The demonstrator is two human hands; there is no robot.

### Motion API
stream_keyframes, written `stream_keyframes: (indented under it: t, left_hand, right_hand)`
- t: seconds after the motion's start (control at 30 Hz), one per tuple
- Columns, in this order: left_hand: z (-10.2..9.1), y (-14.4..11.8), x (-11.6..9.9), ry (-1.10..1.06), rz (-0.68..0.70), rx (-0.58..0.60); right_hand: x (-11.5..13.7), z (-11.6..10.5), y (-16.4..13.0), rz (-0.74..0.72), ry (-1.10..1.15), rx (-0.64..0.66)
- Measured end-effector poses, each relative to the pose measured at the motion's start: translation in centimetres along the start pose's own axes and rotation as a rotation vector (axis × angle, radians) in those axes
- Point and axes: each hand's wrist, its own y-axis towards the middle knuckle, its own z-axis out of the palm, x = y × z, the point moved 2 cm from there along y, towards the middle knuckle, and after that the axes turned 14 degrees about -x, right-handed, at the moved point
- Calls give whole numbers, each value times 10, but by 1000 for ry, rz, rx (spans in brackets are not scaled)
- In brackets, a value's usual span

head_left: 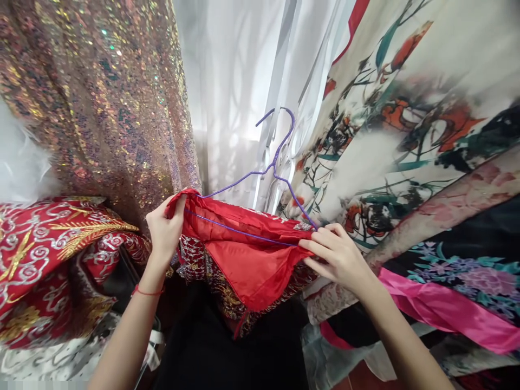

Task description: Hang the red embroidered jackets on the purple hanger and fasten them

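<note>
A red garment [252, 271] with a smooth lining and gold and silver embroidery hangs open between my two hands. Inside its upper opening sits a purple wire hanger [274, 157], its hook pointing up and its lower bar crossing the red lining. My left hand [167, 227] pinches the garment's edge by the hanger's left end. On the opposite side my right hand [335, 252] grips the other edge near the hanger's right end, fingers over the cloth. The garment's outer side is mostly hidden behind the lining.
A sequined cloth [105, 97] hangs at the left, above a red embroidered garment [36, 260]. White curtain-like fabric [231, 81] hangs behind the hanger. To the right are a floral-printed cloth [406, 119], a bright pink sash [447, 309] and black flowered fabric [499, 216].
</note>
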Motion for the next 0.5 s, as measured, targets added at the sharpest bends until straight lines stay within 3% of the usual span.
stream_keyframes:
  t: [0.17, 0.37, 0.5]
  left_hand:
    - [9, 22, -3, 146, 297, -56]
    - [9, 48, 9, 382, 204, -165]
    - [7, 59, -5, 462, 241, -157]
  right_hand:
    - [-7, -6, 2, 5, 32, -92]
    - [-23, -8, 1, -107, -267, -184]
    - [-33, -6, 4, -127, -400, -219]
